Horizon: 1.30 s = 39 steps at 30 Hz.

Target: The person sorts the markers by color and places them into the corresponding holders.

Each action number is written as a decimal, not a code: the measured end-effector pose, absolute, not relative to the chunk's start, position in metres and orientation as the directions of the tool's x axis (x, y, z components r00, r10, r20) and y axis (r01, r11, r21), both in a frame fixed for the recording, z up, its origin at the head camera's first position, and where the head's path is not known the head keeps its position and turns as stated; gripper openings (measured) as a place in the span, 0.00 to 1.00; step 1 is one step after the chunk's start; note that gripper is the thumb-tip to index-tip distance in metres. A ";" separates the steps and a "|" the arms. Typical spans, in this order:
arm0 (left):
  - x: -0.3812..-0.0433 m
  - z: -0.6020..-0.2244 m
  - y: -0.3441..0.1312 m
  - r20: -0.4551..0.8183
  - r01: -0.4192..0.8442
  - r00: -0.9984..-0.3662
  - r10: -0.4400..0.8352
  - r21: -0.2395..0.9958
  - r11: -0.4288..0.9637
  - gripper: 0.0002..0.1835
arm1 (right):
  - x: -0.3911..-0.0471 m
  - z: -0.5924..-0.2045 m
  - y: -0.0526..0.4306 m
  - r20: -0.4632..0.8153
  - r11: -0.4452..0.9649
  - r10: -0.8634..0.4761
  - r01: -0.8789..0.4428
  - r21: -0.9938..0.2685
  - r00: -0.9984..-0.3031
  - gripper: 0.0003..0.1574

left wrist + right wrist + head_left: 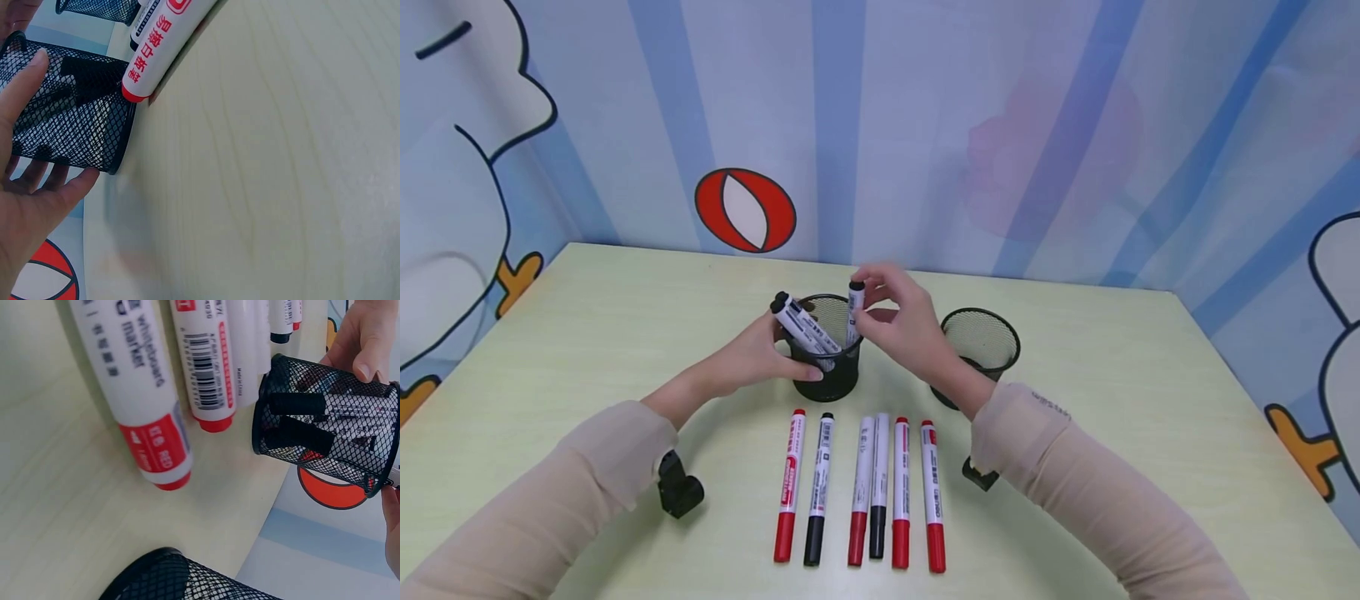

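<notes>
My left hand (752,357) grips a black mesh pen cup (831,385) from its left side, thumb across the front and fingers behind. Two white whiteboard markers (805,327) with black ends lean to the left inside it. At the cup's right rim, my right hand (906,323) pinches the black end of another whiteboard marker (853,315) between thumb and fingers. That marker stands nearly upright, its lower part down inside the cup. Through the mesh in the right wrist view, dark marker caps (300,434) show near the cup's base.
A second black mesh cup (981,337) stands to the right, partly behind my right forearm. In front of the cups lies a row of several red and black markers (821,492) on the pale wooden table (1112,400). A patterned curtain (910,125) hangs behind the table.
</notes>
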<state>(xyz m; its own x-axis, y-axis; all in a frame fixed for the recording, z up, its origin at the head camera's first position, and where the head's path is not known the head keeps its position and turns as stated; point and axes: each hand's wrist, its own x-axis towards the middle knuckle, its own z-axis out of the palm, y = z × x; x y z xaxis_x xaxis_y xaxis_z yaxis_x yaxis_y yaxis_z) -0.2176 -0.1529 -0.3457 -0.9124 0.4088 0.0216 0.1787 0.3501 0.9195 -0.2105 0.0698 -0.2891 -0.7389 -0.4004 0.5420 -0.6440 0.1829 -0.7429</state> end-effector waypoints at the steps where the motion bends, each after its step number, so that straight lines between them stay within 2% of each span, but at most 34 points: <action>1: -0.218 -0.346 -0.153 0.016 0.173 -0.914 0.406 0.919 0.354 0.45 | -0.207 -0.287 0.069 0.541 0.183 -0.402 -0.644 -0.743 -0.738 0.20; 8: -0.217 -0.344 -0.153 0.015 0.172 -0.911 0.412 0.922 0.347 0.45 | -0.201 -0.286 0.070 0.550 0.181 -0.414 -0.657 -0.731 -0.726 0.20; 15: -0.218 -0.343 -0.152 0.010 0.166 -0.913 0.407 0.921 0.351 0.44 | -0.221 -0.308 0.071 0.554 0.175 -0.418 -0.662 -0.728 -0.720 0.22; 23: -0.217 -0.346 -0.153 0.005 0.164 -0.913 0.409 0.920 0.356 0.45 | -0.222 -0.313 0.073 0.574 0.170 -0.427 -0.685 -0.708 -0.699 0.24; 34: -0.216 -0.342 -0.157 -0.015 0.158 -0.916 0.402 0.906 0.393 0.49 | -0.222 -0.302 0.083 0.576 0.176 -0.372 -0.665 -0.726 -0.728 0.29; 39: -0.216 -0.338 -0.163 -0.043 0.127 -0.924 0.381 0.903 0.410 0.48 | -0.210 -0.281 0.089 0.563 0.184 -0.359 -0.648 -0.739 -0.745 0.29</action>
<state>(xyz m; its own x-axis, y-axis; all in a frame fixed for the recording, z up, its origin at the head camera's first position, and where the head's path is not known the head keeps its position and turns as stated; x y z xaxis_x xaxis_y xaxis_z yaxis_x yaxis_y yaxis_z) -0.2158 -0.1629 -0.3378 -0.9238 0.3805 -0.0431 0.1267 0.4100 0.9032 -0.2098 0.0889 -0.2810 -0.7448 -0.3587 0.5627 -0.6475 0.1844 -0.7394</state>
